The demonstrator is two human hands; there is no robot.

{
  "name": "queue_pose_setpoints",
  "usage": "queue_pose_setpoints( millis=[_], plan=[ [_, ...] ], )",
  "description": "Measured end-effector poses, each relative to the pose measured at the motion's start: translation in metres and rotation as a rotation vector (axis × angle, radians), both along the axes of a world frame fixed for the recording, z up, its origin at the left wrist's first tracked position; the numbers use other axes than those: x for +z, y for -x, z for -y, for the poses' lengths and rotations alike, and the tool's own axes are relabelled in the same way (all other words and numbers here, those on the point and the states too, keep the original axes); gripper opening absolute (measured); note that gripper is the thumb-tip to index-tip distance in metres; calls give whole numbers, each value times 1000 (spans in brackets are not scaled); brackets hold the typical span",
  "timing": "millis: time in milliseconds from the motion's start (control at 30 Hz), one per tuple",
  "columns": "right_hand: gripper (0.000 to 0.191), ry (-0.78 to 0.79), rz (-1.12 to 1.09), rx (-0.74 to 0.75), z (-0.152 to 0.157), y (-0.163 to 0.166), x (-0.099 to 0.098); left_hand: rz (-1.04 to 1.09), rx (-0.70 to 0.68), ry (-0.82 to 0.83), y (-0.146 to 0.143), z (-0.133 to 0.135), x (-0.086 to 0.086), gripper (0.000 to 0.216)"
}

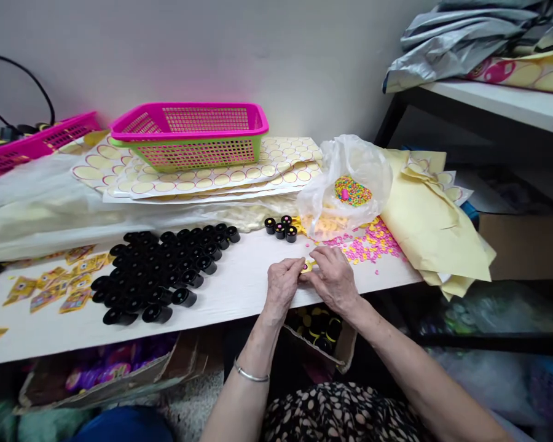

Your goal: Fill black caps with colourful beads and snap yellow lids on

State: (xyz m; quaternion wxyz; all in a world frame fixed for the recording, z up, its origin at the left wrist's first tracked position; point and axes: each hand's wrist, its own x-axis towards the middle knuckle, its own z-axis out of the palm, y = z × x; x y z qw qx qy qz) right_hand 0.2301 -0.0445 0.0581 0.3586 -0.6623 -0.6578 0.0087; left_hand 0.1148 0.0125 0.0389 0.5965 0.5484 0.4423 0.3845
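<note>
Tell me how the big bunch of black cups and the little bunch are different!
The big bunch has many cups; the little bunch has just four. The big bunch looks mostly dark on top; the little bunch has colourful middles. The big bunch spreads wide; the little bunch huddles near the plastic bag. Both have black cups on the table.

On the table (244,279), a block of cups (166,270) stands left of the left hand (284,281), packets (80,270) farther left. Beyond that hand sit 4 more cups (280,231); right of these lies a bag (325,169) with beads (358,193) inside, loose pieces (378,241) spread beyond the right hand (335,277). Behind the block, a basket (188,134) rests on sheets (203,184). A carton (349,347) sits below the table's edge.
</note>
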Motion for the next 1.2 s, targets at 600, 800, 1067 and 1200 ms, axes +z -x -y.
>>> queue_pose_setpoints(
  millis=[600, 800, 1067, 1200],
  plan=[
    [33, 586, -1471, -151, -13, 22, -5, -67, 26, 67, -2, 0, 2, 35],
    [29, 542, -1482, -185, -15, 25, -8, -77, 46, 150, -8, -5, 0, 31],
    [34, 631, -1625, 47, -5, 14, -2, -22, -3, 155, -2, -8, -1, 33],
    [33, 664, -1580, 47, -8, 10, -2, -11, -18, 167, -3, -11, -4, 32]
  ],
)
